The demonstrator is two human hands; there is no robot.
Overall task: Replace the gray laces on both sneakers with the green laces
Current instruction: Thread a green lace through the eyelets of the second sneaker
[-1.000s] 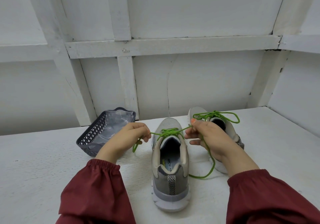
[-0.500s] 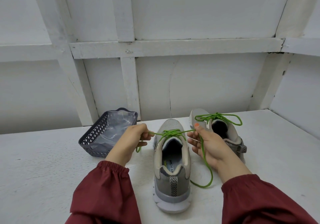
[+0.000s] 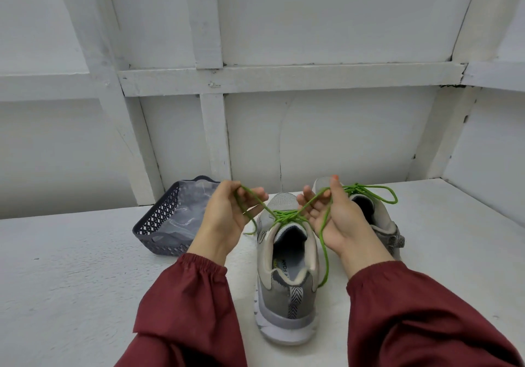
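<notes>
The far shoe (image 3: 383, 222) is laced green; left hand (image 3: 227, 219) and right hand (image 3: 335, 222) pinch the near shoe (image 3: 287, 290) lace (image 3: 285, 215) ends, bow not yet tied

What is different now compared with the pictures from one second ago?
The left hand and right hand rose and turned their palms toward the camera, lifting the ends of the green lace above the near sneaker. Both still pinch the lace. The tied far sneaker and the basket stayed put.
</notes>
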